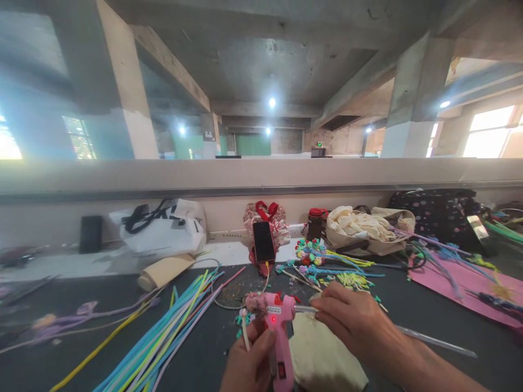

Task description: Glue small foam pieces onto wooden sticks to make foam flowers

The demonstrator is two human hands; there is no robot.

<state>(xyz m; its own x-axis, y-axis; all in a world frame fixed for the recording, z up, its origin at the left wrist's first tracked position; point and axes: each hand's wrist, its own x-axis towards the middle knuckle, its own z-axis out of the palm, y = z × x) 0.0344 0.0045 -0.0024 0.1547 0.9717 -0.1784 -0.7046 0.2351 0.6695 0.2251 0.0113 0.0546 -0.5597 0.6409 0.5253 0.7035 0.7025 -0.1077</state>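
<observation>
My left hand [251,356] is closed at the handle of a pink hot glue gun [284,340], whose small red light is lit. A thin pale stem [245,333] shows at the same hand, with teal and white bits near the nozzle. At the back of the gun a clear glue stick [304,309] sticks out, and the fingers of my right hand [351,316] are closed on it. Beyond my right wrist another length of clear stick [437,340] shows; whether it is the same piece I cannot tell. Under the gun lies a pale yellow cloth-like pad [324,351].
Long pipe cleaners [175,332] lie in a bundle at left. Small pipe-cleaner flowers [312,253] and short green pieces [353,281] lie ahead. A phone [263,242] leans on a patterned bag. Further back are a white bag [163,231], a bottle [315,224] and a pink sheet [445,280].
</observation>
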